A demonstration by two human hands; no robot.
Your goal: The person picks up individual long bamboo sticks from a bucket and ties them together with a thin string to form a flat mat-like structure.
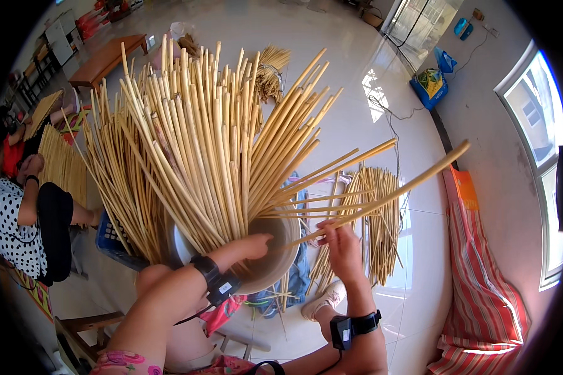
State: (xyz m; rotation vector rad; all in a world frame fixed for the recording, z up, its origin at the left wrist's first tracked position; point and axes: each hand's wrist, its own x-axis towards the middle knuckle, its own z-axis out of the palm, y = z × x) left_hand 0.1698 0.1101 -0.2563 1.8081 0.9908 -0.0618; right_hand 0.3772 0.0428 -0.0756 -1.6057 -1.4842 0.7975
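My right hand (pixel 341 247) pinches a long straw-coloured stalk (pixel 394 195) near its lower end. The stalk slants up to the right, its thick end farthest from me. My left hand (pixel 256 245) is over a pale bucket (pixel 281 253), fingers curled in; whatever it may hold is hidden. A large bunch of similar stalks (pixel 194 137) stands fanned out in the bucket, with several leaning right towards my right hand. Left of it, thinner stalks (pixel 128 194) stand by a dark blue plastic basket (pixel 112 237).
Loose stalks (pixel 381 219) lie on the tiled floor beyond my right hand. Two people work with stalks at the left; one wears a dotted top (pixel 12 215). A low wooden table (pixel 103 62) stands behind. Red striped cloth (pixel 481 281) hangs by the right wall.
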